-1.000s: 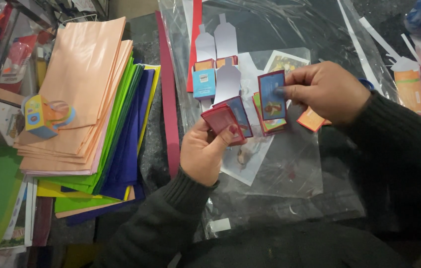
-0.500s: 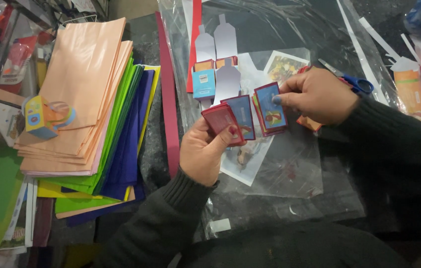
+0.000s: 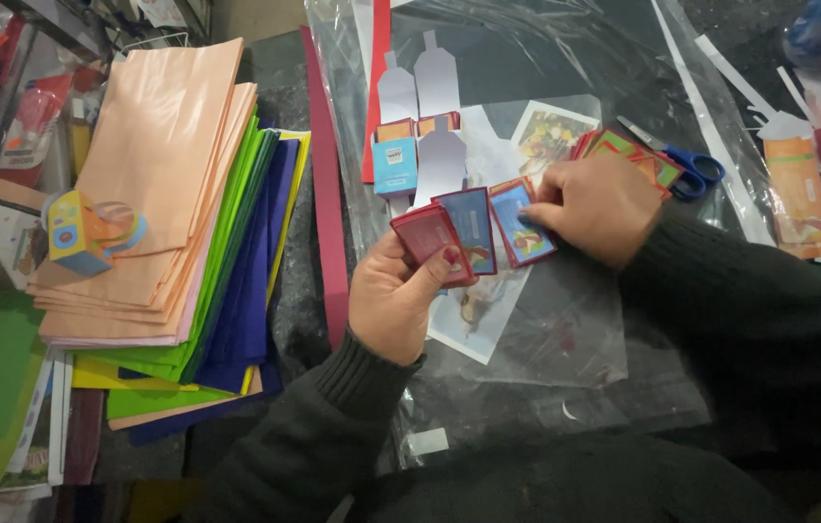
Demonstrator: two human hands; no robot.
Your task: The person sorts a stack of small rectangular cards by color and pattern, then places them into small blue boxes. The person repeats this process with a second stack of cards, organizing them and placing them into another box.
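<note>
Flanking hands: paper stack left, scissors right.

Single head-worn view, looking steeply down, close over worktable. Stack of paper bags as landmark: fills frame left; both hands right of it at centre; blue-handled scissors far right of it, toward top edge.

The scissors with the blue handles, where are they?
In the head view, the blue-handled scissors lie on the clear plastic sheet at the upper right, just beyond the right hand and beside the fanned red cards.
</note>
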